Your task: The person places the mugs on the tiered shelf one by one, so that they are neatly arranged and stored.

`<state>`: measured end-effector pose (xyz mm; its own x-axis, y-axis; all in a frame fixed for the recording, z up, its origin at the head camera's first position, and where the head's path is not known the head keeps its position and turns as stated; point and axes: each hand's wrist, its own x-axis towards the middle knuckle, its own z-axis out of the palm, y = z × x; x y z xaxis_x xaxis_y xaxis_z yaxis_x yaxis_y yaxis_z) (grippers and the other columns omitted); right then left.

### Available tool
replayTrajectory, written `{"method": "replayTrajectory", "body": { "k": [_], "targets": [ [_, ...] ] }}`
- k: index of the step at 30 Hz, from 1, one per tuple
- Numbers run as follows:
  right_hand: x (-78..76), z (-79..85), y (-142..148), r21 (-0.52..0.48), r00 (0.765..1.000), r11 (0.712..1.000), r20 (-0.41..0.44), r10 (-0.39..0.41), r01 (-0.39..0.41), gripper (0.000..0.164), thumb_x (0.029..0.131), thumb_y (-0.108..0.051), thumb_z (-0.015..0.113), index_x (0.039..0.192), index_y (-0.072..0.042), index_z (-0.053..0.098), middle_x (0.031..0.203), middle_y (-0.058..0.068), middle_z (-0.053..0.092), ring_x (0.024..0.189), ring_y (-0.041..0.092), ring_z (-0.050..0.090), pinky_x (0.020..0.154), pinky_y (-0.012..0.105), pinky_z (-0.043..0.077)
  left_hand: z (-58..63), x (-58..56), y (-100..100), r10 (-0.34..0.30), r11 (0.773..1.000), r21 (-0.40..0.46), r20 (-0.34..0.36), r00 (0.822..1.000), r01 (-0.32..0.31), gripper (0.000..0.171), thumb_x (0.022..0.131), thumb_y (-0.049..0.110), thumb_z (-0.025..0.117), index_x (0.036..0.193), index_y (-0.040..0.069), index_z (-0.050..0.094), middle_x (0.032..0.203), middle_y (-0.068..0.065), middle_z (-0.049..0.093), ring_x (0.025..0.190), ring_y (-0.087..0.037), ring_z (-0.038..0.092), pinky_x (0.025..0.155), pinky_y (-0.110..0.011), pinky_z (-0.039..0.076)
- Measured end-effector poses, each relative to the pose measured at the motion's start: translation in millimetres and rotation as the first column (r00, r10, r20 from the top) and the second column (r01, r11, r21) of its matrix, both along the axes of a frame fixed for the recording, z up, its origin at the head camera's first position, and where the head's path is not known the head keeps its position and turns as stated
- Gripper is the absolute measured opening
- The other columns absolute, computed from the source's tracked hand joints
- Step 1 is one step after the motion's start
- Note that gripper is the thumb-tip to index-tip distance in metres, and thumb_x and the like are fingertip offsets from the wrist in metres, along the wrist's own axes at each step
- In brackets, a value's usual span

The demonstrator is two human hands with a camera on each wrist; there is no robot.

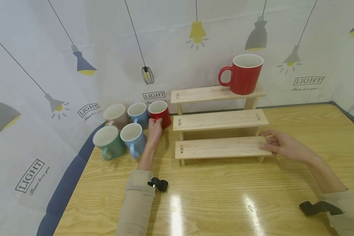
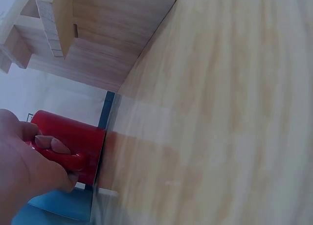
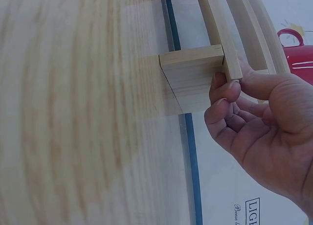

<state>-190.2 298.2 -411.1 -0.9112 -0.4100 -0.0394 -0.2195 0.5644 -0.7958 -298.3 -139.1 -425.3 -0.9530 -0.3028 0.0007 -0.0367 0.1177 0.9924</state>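
My left hand point(image 1: 155, 131) grips the handle of a red mug point(image 1: 164, 114) that stands on the table at the back, left of a three-step wooden rack point(image 1: 221, 119). In the left wrist view the fingers point(image 2: 51, 143) curl through that handle. My right hand point(image 1: 284, 146) pinches the right end of the rack's lowest step point(image 1: 218, 147), thumb above and fingers below. The right wrist view shows the step's end point(image 3: 234, 71) between thumb and fingers. Another red mug point(image 1: 245, 75) stands upright on the top step, handle to the left.
Left of the gripped mug stand a blue mug point(image 1: 138, 113), a light blue mug point(image 1: 134, 137), a green mug point(image 1: 109, 142) and a beige mug point(image 1: 116, 114), close together. Behind the wooden table point(image 1: 212, 193) hangs a white cloth point(image 1: 106, 39) printed with lamps.
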Motion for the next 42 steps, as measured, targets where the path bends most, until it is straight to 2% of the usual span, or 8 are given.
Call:
{"method": "replayTrajectory", "body": {
  "k": [3, 7, 16, 19, 28, 31, 37, 42],
  "targets": [
    [-0.1, 0.2, -0.1, -0.007, 1.000, 1.000, 0.008, 0.001, -0.001, 0.047, 0.100, -0.015, 0.063, 0.135, 0.010, 0.043, 0.071, 0.003, 0.052, 0.062, 0.021, 0.057, 0.058, 0.032, 0.048, 1.6, 0.4, -1.5, 0.008, 0.997, -0.080, 0.001, 1.000, -0.008, 0.016, 0.101, 0.019, 0.047, 0.095, 0.004, 0.043, 0.094, -0.011, 0.044, 0.095, -0.028, 0.044, 0.088, -0.034, 0.036],
    [-0.9, -0.6, -0.1, -0.011, 1.000, 1.000, 0.007, -0.001, 0.001, 0.047, 0.100, -0.014, 0.063, 0.135, 0.010, 0.044, 0.070, 0.002, 0.052, 0.061, 0.020, 0.056, 0.058, 0.032, 0.048, 3.2, 0.9, -2.9, 0.014, 0.996, -0.084, -0.030, 0.999, -0.017, 0.016, 0.101, 0.018, 0.046, 0.096, 0.003, 0.042, 0.098, -0.014, 0.045, 0.101, -0.031, 0.045, 0.095, -0.039, 0.035],
    [-0.9, -0.4, 0.7, -0.009, 1.000, 1.000, 0.006, 0.002, -0.002, 0.047, 0.100, -0.014, 0.063, 0.135, 0.010, 0.043, 0.072, 0.003, 0.053, 0.062, 0.020, 0.057, 0.059, 0.032, 0.050, 9.9, 5.4, -2.5, 0.080, 0.996, -0.037, -0.080, 0.994, -0.084, 0.014, 0.100, 0.018, 0.048, 0.095, 0.006, 0.044, 0.095, -0.012, 0.047, 0.099, -0.030, 0.047, 0.091, -0.038, 0.037],
    [-1.3, -0.5, 0.8, -0.008, 1.000, 1.000, 0.007, 0.002, -0.002, 0.047, 0.100, -0.014, 0.063, 0.135, 0.011, 0.043, 0.073, 0.003, 0.053, 0.062, 0.019, 0.057, 0.059, 0.032, 0.049, 15.9, 6.9, -1.1, 0.085, 0.996, -0.013, -0.129, 0.988, -0.088, 0.012, 0.100, 0.016, 0.048, 0.094, 0.005, 0.045, 0.093, -0.011, 0.046, 0.096, -0.029, 0.046, 0.088, -0.036, 0.037],
    [-1.4, -1.6, 2.1, 0.004, 1.000, 1.000, 0.019, -0.005, 0.005, 0.049, 0.100, -0.016, 0.062, 0.137, 0.010, 0.042, 0.072, 0.003, 0.052, 0.063, 0.020, 0.057, 0.060, 0.032, 0.049, 35.6, 15.1, 2.6, 0.106, 0.994, -0.002, -0.262, 0.959, -0.111, 0.011, 0.098, 0.012, 0.048, 0.088, 0.007, 0.045, 0.084, -0.006, 0.042, 0.083, -0.022, 0.043, 0.076, -0.030, 0.034],
    [-1.2, -1.6, 1.9, 0.005, 1.000, 1.000, 0.027, -0.009, 0.009, 0.049, 0.101, -0.016, 0.062, 0.138, 0.009, 0.042, 0.072, 0.003, 0.052, 0.063, 0.020, 0.057, 0.060, 0.033, 0.050, 43.2, 18.4, 2.4, 0.130, 0.991, 0.005, -0.312, 0.941, -0.135, 0.012, 0.096, 0.010, 0.048, 0.085, 0.008, 0.045, 0.079, -0.004, 0.041, 0.076, -0.019, 0.040, 0.071, -0.029, 0.034],
    [-1.0, -1.3, 1.3, 0.001, 0.999, 1.000, 0.036, -0.009, 0.009, 0.050, 0.101, -0.016, 0.062, 0.138, 0.010, 0.041, 0.072, 0.004, 0.053, 0.063, 0.020, 0.056, 0.059, 0.032, 0.049, 67.3, 26.4, 2.7, 0.182, 0.983, 0.038, -0.405, 0.896, -0.182, 0.014, 0.093, 0.008, 0.049, 0.081, 0.012, 0.045, 0.073, -0.001, 0.040, 0.070, -0.014, 0.039, 0.066, -0.027, 0.033],
    [-1.2, -1.6, 1.3, 0.002, 0.999, 1.000, 0.034, -0.008, 0.008, 0.049, 0.101, -0.016, 0.061, 0.138, 0.010, 0.041, 0.072, 0.004, 0.053, 0.062, 0.019, 0.055, 0.057, 0.032, 0.048, 88.9, 33.6, 3.3, 0.196, 0.980, 0.057, -0.440, 0.877, -0.190, 0.015, 0.092, 0.006, 0.049, 0.079, 0.012, 0.044, 0.069, 0.000, 0.038, 0.067, -0.012, 0.038, 0.063, -0.026, 0.031]
  ]
}}
